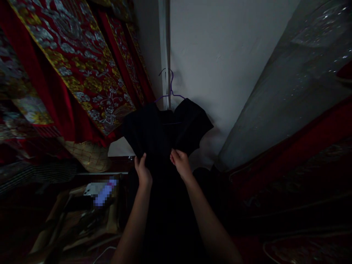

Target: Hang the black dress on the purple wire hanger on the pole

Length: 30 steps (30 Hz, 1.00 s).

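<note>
A black short-sleeved garment (148, 124) hangs on a thin purple hanger (171, 92) in the middle of the head view. Its neckline is open at the front, and the lower part merges into the darkness. At the garment's left side, my left hand (143, 174) grips the cloth, with the thumb up and most of the fingers hidden. My right hand (180, 162) is closed in a pinch on the front of the garment, right of its middle. The hanger's hook rises against the wall corner.
Red embroidered hangings (82, 66) fill the left side. A plain pale wall (220, 47) stands behind the hanger. On the right is a clear plastic cover (264, 99) beside red cloth. At lower left, a phone (92, 189) lies on cluttered wooden furniture (112, 218).
</note>
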### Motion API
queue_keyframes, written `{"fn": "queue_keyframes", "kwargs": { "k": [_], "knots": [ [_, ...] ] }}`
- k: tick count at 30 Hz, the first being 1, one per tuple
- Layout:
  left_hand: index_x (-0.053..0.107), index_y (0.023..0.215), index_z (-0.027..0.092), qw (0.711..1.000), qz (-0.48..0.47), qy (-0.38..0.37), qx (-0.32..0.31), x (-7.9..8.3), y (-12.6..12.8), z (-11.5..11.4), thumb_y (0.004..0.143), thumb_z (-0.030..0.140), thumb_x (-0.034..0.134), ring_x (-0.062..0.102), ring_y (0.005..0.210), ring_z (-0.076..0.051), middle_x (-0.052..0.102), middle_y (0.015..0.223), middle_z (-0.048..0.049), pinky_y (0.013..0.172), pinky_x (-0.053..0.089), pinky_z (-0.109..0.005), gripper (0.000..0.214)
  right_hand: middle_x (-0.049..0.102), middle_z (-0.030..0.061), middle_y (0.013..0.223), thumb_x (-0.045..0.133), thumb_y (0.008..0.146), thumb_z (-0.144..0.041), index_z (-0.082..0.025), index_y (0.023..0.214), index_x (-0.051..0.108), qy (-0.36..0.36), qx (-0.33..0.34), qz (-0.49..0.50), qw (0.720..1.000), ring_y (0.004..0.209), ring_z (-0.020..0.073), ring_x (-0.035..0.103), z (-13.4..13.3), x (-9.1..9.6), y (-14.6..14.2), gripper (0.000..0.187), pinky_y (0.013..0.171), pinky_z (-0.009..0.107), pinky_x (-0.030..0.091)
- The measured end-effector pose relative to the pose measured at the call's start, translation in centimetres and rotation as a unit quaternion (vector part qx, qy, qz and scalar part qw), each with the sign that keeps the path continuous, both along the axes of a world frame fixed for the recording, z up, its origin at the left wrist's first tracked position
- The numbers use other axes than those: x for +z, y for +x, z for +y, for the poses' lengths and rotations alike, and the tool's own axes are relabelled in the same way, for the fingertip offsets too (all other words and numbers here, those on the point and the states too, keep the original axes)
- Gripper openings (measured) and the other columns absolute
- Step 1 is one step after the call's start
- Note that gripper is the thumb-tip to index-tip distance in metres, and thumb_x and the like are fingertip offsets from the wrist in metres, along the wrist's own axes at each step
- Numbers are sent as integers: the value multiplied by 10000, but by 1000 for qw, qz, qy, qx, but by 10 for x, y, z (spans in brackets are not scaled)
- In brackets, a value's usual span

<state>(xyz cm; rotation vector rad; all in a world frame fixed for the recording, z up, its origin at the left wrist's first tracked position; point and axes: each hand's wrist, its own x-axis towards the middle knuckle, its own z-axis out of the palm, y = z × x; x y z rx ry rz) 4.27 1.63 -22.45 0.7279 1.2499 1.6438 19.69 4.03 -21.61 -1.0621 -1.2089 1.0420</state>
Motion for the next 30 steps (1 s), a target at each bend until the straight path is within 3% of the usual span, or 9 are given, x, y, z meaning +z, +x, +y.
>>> {"fn": "queue_keyframes", "kwargs": {
  "k": [2, 3, 7, 10, 13, 19, 22, 26, 30],
  "knots": [
    [431, 1355, 354, 979, 128, 77, 138, -14, 13, -6, 808, 482, 713, 375, 1475, -250, 472, 1513, -57, 1157, 386, -355, 629, 482, -20, 564, 556, 857, -637, -204, 619, 508, -3, -17, 9, 1000, 526, 116, 419, -3, -2, 4, 496, 545, 274, 319],
    [446, 1356, 347, 967, 182, 107, 140, -22, 21, -8, 793, 448, 753, 358, 1482, -267, 444, 1528, -81, 1184, 349, -376, 649, 496, -18, 577, 566, 849, -624, -202, 628, 512, -4, -19, 13, 1000, 533, 114, 430, -5, -4, 5, 480, 546, 269, 327],
    [572, 1248, 237, 942, 277, 171, -88, -44, 49, 3, 846, 376, 693, 576, 1269, -288, 627, 1296, -127, 1080, 444, -410, 443, 529, -19, 565, 629, 775, -589, -195, 674, 570, -24, 22, 30, 999, 523, 116, 463, -13, -9, 2, 410, 518, 251, 341],
    [641, 1021, 154, 915, 328, 209, -109, -45, 58, 18, 905, 320, 577, 684, 849, -206, 711, 905, -78, 784, 530, -301, 212, 546, -17, 533, 671, 726, -554, -186, 703, 616, -57, 60, 50, 995, 500, 114, 479, -15, 2, 6, 373, 490, 234, 341],
    [676, 937, 156, 888, 388, 224, -106, -43, 58, 24, 961, 266, 492, 668, 721, -167, 710, 810, -61, 698, 506, -260, 216, 532, -23, 493, 693, 721, -521, -169, 699, 635, -45, 43, 89, 994, 456, 91, 454, -1, 36, 19, 357, 456, 213, 314],
    [733, 1026, 166, 858, 453, 206, -131, -57, 48, 24, 975, 271, 511, 734, 796, -233, 769, 924, -108, 712, 535, -310, 251, 527, -30, 479, 632, 839, -244, -128, 654, 616, 6, -13, 111, 994, 373, 28, 339, 58, 150, 36, 219, 374, 180, 178],
    [739, 1019, 174, 842, 482, 202, -135, -59, 40, 31, 967, 249, 527, 737, 811, -241, 766, 923, -112, 735, 538, -321, 231, 559, -20, 503, 597, 871, -162, -122, 646, 600, 12, 0, 101, 995, 365, 18, 336, 71, 186, 30, 229, 361, 164, 185],
    [729, 858, 183, 787, 552, 194, -197, -31, 28, 45, 965, 216, 535, 711, 774, -223, 730, 833, -89, 745, 525, -318, 224, 563, -27, 502, 599, 914, -233, -134, 693, 603, 51, 20, 78, 995, 359, 27, 366, 62, 185, 20, 242, 364, 164, 220],
    [659, 1226, 186, 793, 497, 325, -137, 45, 23, 57, 975, 304, 575, 670, 1029, -221, 695, 1143, -117, 914, 516, -347, 290, 563, -36, 501, 605, 921, -376, -153, 739, 607, 116, 9, 22, 993, 373, 47, 407, 52, 162, 24, 288, 391, 181, 271]
  ]
}}
